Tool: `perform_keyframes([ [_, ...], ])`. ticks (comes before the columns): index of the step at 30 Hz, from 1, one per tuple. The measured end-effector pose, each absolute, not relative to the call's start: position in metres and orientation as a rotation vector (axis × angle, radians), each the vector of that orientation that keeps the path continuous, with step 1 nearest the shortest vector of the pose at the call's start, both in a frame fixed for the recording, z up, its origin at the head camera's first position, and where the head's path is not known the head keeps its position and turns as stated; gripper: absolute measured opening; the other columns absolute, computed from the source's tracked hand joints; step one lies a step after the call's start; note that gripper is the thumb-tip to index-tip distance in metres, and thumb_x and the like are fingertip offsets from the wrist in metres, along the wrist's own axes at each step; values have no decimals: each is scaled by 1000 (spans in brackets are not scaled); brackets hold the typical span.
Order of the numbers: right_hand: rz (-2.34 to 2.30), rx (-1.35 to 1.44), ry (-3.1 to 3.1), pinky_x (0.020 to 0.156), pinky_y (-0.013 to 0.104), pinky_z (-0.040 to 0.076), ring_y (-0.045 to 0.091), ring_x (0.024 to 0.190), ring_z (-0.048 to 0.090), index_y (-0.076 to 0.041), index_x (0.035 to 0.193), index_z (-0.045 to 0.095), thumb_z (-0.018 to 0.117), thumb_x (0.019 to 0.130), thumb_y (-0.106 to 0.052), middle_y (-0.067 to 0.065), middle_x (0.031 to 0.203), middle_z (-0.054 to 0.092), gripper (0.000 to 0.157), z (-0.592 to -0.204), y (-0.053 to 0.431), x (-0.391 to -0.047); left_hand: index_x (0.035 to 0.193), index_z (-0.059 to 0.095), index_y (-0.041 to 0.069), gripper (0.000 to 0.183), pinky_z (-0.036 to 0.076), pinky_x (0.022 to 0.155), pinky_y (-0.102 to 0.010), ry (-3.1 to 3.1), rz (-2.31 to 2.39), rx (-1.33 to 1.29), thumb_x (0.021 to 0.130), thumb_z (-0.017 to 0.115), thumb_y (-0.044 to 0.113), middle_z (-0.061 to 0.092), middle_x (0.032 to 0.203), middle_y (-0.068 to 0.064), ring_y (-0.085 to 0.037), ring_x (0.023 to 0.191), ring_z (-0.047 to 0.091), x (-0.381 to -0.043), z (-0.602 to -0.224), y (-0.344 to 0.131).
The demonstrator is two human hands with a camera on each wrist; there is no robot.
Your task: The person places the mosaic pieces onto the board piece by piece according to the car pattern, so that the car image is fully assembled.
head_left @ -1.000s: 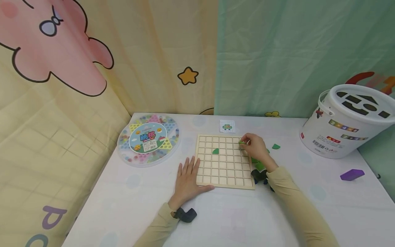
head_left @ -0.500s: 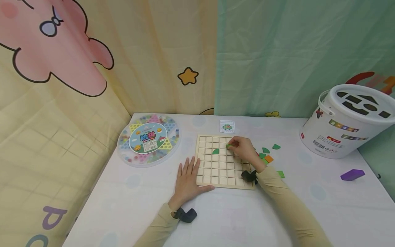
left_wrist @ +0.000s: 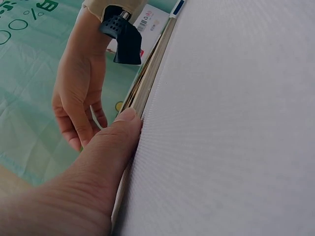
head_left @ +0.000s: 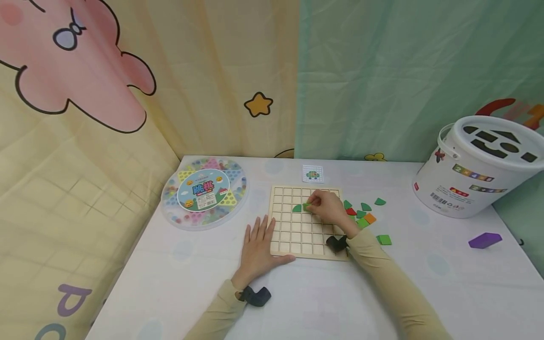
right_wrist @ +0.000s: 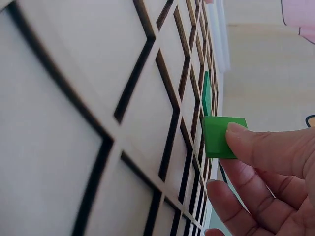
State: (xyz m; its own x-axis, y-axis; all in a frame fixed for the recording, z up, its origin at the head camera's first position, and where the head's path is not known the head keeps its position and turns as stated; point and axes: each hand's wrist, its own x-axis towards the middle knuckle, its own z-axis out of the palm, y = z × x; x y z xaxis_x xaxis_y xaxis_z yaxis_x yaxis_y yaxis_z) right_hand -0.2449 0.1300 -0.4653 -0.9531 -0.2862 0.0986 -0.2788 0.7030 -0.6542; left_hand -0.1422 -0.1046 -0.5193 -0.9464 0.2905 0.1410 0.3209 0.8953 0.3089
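Observation:
A wooden grid board (head_left: 291, 236) lies on the table, with a dark green quarter-round tile (head_left: 297, 208) in one of its squares. My right hand (head_left: 328, 208) pinches a light green square tile (right_wrist: 220, 137) between thumb and fingers, close over the grid, right beside the quarter-round tile. Flat at the board's left front corner rests my left hand (head_left: 258, 245), fingers spread. In the left wrist view its thumb (left_wrist: 110, 142) lies along the board's edge.
Loose green, red and orange tiles (head_left: 366, 207) lie right of the board. Behind it is a small pattern card (head_left: 312, 174). A round Chinese checkers set (head_left: 204, 193) sits at left; a white bucket (head_left: 471, 174) and purple block (head_left: 485, 241) are at right.
My right hand has carried the light green tile leftward across the board to beside the quarter-round tile, uncovering the loose tiles at right. The left hand has stayed in place.

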Motion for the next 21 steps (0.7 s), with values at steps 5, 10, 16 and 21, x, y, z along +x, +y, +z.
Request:
perform_keyframes([
  [5,-1095,-506,2859,63,33,45,15,69,56,-9,83,66,74,82,-12,-2,75,61,8,-464,127,-245,151,23,9,114,2,112,-49,-2965,-509,-480,69,56,81,16,156,-12,-30,143,6,-142,-519,-105],
  [10,-1065,-503,2867,62,33,44,14,67,54,-11,82,64,74,82,-13,-2,74,60,10,-466,126,-246,151,24,8,114,3,112,-50,-2965,-504,-484,69,56,81,17,156,-12,-31,143,6,-142,-519,-105],
  [16,-1061,-514,2863,62,33,44,15,69,56,-12,82,65,73,83,-14,-3,75,61,9,-469,130,-248,151,23,9,114,2,112,-49,-2966,-500,-480,69,56,80,16,156,-12,-31,143,6,-142,-519,-104],
  [21,-1048,-513,2866,63,33,45,15,70,57,-12,82,67,72,84,-14,-3,77,63,6,-469,131,-249,151,22,9,114,1,112,-49,-2974,-509,-477,69,56,80,15,157,-11,-30,143,4,-142,-520,-104],
])
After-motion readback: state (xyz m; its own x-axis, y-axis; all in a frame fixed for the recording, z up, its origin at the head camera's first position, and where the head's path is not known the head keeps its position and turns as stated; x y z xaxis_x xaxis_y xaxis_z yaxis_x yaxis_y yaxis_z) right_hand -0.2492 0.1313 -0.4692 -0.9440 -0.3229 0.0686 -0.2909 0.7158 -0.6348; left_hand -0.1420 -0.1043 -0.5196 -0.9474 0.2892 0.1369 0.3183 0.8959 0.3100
